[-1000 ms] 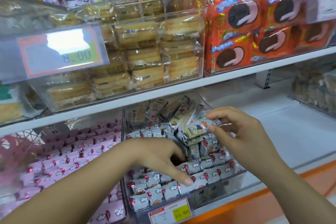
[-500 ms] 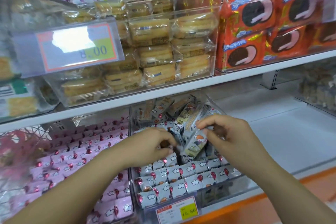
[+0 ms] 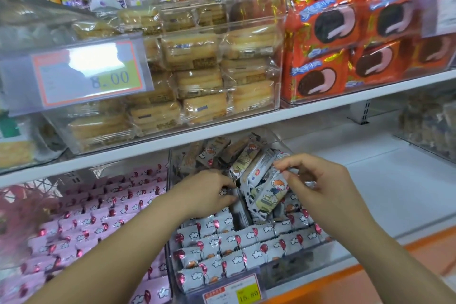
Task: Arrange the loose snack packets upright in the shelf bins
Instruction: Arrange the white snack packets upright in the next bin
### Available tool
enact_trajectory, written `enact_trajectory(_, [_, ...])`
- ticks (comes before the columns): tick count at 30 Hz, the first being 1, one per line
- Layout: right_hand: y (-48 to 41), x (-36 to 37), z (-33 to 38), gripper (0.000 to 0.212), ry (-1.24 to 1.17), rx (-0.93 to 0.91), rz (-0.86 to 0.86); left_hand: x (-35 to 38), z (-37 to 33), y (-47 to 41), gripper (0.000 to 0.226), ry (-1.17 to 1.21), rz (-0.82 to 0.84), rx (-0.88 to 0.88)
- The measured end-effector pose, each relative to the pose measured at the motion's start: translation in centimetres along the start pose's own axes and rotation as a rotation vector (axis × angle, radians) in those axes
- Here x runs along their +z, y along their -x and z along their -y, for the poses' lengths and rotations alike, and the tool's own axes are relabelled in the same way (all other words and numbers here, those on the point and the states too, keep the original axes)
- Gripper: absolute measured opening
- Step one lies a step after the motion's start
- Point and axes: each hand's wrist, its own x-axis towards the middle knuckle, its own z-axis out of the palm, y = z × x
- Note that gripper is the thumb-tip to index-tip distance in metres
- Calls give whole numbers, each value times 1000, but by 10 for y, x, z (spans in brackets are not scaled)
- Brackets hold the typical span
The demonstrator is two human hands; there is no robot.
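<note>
A clear bin (image 3: 299, 270) on the lower shelf holds several grey-white snack packets with red balloons; the front rows (image 3: 237, 247) stand upright, while loose ones (image 3: 222, 150) lie jumbled at the back. My right hand (image 3: 318, 187) pinches the top of a small bunch of packets (image 3: 265, 192) tilted over the bin's middle. My left hand (image 3: 207, 192) reaches into the bin beside them, fingers curled down among the packets by a dark gap (image 3: 238, 215); what it grips is hidden.
A bin of pink packets (image 3: 93, 217) sits to the left. Above are clear bins of yellow cakes (image 3: 197, 76) and orange cookie packs (image 3: 345, 39). A price tag (image 3: 232, 292) hangs on the bin front. Bare white shelf (image 3: 385, 180) lies to the right.
My left hand moved back from the front rows into the bin's middle. My right hand lowered the bunch of packets toward the gap.
</note>
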Motion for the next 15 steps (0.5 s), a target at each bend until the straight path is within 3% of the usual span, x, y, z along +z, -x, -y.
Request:
enact_trajectory(8, [2, 2, -2, 28, 10, -8, 4, -2, -18, -1, 61, -53, 155, -55])
enact_trajectory(15, [1, 1, -1, 28, 31, -9, 7, 0, -21, -7, 68, -51, 197, -134])
